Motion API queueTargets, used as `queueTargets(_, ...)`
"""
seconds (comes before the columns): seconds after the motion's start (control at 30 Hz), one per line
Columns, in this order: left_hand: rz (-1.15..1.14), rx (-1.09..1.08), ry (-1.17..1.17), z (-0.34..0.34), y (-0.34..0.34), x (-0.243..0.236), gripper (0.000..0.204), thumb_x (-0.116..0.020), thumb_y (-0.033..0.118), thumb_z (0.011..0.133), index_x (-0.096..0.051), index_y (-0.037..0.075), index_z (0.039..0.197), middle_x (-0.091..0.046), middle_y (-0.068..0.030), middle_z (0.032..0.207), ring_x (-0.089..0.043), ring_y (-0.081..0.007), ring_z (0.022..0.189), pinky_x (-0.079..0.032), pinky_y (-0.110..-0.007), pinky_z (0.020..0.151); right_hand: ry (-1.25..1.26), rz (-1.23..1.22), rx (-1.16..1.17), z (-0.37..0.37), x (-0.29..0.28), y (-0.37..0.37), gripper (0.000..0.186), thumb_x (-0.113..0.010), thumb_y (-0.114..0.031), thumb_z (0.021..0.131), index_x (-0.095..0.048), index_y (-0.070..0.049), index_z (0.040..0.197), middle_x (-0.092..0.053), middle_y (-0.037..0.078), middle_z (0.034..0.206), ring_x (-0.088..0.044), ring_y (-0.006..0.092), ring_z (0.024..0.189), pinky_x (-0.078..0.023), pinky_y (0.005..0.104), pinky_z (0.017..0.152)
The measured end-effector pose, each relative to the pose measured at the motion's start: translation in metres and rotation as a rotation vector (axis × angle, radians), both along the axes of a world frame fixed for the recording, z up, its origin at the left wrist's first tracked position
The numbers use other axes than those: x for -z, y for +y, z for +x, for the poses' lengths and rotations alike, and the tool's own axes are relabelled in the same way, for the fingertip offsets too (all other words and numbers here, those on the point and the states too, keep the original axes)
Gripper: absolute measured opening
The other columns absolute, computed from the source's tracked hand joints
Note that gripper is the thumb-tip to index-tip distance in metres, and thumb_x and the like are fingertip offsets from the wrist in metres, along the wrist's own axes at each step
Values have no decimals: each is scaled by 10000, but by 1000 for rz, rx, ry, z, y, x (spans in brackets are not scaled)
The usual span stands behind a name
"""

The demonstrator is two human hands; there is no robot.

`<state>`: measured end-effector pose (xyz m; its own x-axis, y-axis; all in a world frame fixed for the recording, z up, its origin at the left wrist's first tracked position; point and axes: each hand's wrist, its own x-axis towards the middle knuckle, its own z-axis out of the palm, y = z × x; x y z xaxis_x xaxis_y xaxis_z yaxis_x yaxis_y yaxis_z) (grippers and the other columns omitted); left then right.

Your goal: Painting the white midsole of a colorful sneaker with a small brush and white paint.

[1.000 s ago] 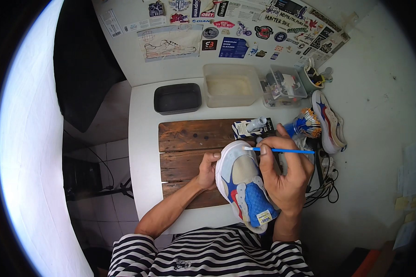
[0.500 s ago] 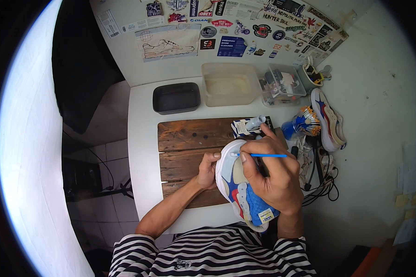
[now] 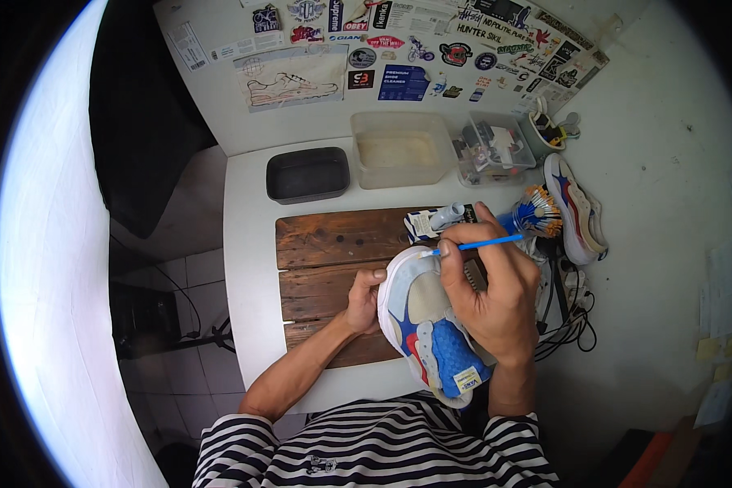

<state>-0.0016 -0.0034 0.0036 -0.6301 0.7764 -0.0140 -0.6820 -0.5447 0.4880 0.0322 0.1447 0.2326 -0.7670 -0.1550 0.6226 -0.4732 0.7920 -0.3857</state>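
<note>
My left hand (image 3: pixel 366 302) grips the white sole edge of a sneaker (image 3: pixel 428 298), thumb on the rim and the other fingers hidden under it. The shoe has a pale blue toe, a beige patch and blue, red and grey panels; its toe points away from me. Between the thumb and fingers of my right hand (image 3: pixel 496 285) is a thin blue-handled paintbrush (image 3: pixel 488 241). Its tip touches the pale blue toe near the white rim. Just beyond the toe, a small grey-white tube (image 3: pixel 447 215) lies on a printed box (image 3: pixel 421 225).
A slatted wooden board (image 3: pixel 325 236) lies under the work. Behind it stand a black tray (image 3: pixel 307 175), a clear plastic tub (image 3: pixel 403 154) and a lidded box of supplies (image 3: pixel 494 150). To the right are a blue cup of brushes (image 3: pixel 537 215), another sneaker (image 3: pixel 572 211) and tangled cables (image 3: pixel 577 325).
My right hand has moved the brush away from me and slightly right, from the middle of the toe panel to its far edge. The handle now slants upward. My left hand keeps its hold.
</note>
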Motion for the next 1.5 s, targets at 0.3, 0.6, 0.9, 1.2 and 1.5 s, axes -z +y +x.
queueTargets(0.3, 53, -24, 9, -1, -1, 1, 706, -338, 508, 991, -581, -52, 1344, -700, -247, 1220, -708, -329, 1062, -556, -422, 964, -1, -59, 12, 4, 2, 5, 103, -709, -4, 884, -643, -24, 960, -685, 49, 825, -661, 206, 640, -510, 546, 1041)
queueTargets(0.6, -163, 23, 58, -3, 3, -39, 903, -377, 647, 864, -469, -6, 1480, -577, -267, 1404, -611, -390, 1238, -477, -510, 1072, -25, -380, 50, 14, 8, 36, 72, -695, -41, 944, -684, 12, 991, -722, 70, 868, -686, 201, 706, -497, 456, 1077)
queueTargets(0.9, 90, 135, -1, -12, 18, -45, 1044, -460, 689, 800, -272, 36, 1594, -497, -308, 1453, -503, -501, 1343, -401, -625, 1130, -103, -679, 248, 21, 37, 102, 201, -649, -123, 1027, -667, 38, 1145, -695, 69, 971, -655, 110, 863, -534, 250, 745)
queueTargets(1.2, 144, 123, -89, -13, 19, -50, 1001, -440, 649, 824, -288, 9, 1578, -538, -287, 1390, -523, -500, 1315, -433, -624, 1091, -148, -837, 196, 6, 56, 114, 172, -627, -29, 1013, -662, 39, 1167, -707, 78, 1004, -665, 108, 915, -549, 256, 790)
queueTargets(1.5, 77, 143, 27, -16, 20, -48, 1037, -399, 781, 832, -301, 77, 1587, -488, -296, 1437, -476, -528, 1349, -424, -648, 1085, -81, -345, 302, -21, 51, 106, 143, -700, -53, 953, -672, 36, 1062, -717, 114, 886, -682, 180, 765, -529, 318, 698)
